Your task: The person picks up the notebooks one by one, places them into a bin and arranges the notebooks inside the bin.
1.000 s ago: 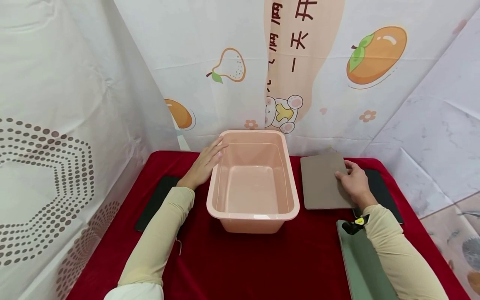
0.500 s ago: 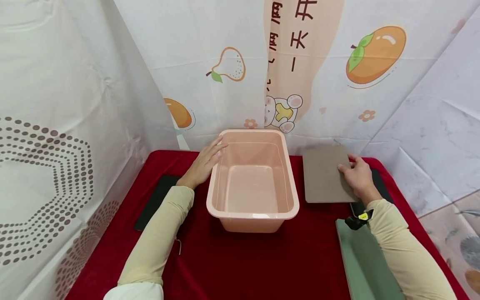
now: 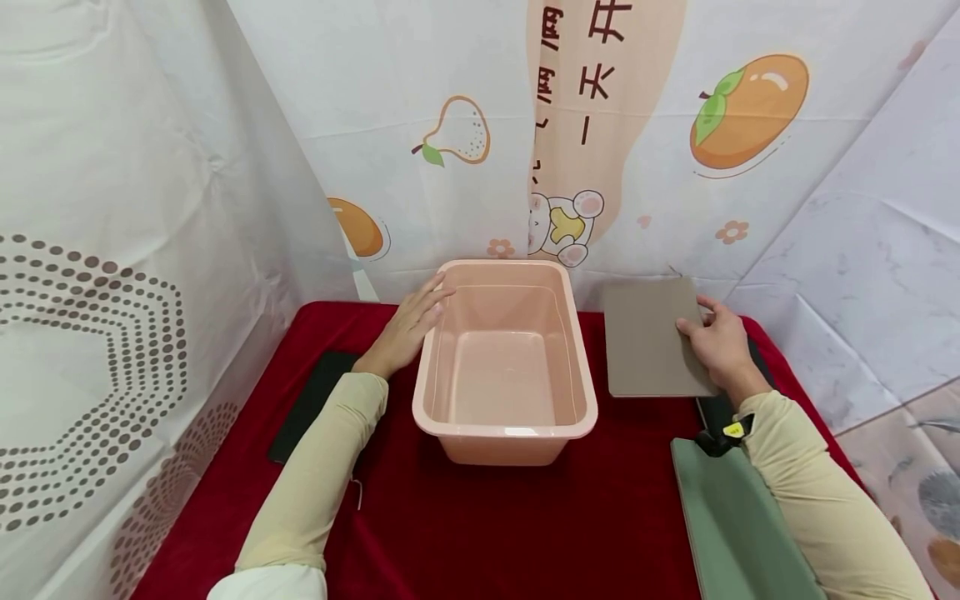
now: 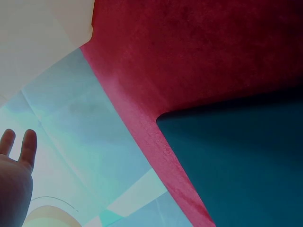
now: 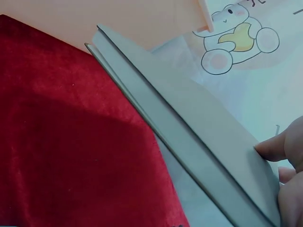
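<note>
My right hand (image 3: 720,342) pinches the right edge of a taupe hardcover notebook (image 3: 652,337), thumb on the upper cover. In the right wrist view the notebook (image 5: 189,118) is seen edge-on, raised off the cloth, its page block between two covers; part of the right hand (image 5: 289,156) shows at the frame's edge. A pink plastic basin (image 3: 506,432) stands mid-table with nothing in it. Against its left rim lies my left hand (image 3: 408,329), fingers extended. Only a couple of fingers and part of the left hand (image 4: 16,184) appear in the left wrist view.
A green notebook or folder (image 3: 738,517) lies at front right, partly under the right forearm. One dark flat item (image 3: 318,392) lies left of the basin, another (image 3: 759,362) beyond the right hand. Red cloth (image 3: 525,533) covers the table; printed curtains (image 3: 637,208) hang close behind.
My right hand has carried the taupe notebook up and toward the back of the table, slightly rightward. The left hand and basin stay where they were.
</note>
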Motion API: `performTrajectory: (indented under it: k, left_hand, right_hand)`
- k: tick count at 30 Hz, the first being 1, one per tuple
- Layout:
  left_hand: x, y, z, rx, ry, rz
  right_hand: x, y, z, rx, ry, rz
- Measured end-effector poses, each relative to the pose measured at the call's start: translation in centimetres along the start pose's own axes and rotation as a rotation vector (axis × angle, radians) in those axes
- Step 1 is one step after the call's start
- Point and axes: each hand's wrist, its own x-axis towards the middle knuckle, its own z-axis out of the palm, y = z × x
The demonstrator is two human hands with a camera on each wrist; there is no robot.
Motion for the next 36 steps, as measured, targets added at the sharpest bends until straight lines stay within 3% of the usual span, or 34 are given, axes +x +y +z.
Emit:
performTrajectory:
  k: [12,36]
  left_hand:
    - [-0.1,0.1,0.0,0.006,-0.008,0.005]
    - [0.0,0.2,-0.1,0.012,-0.006,0.006]
  right_hand:
    - [0.1,-1.9,-1.8,0.073,-0.065,-0.01]
    - [0.5,-5.9,-3.6,0.053,-0.043,-0.038]
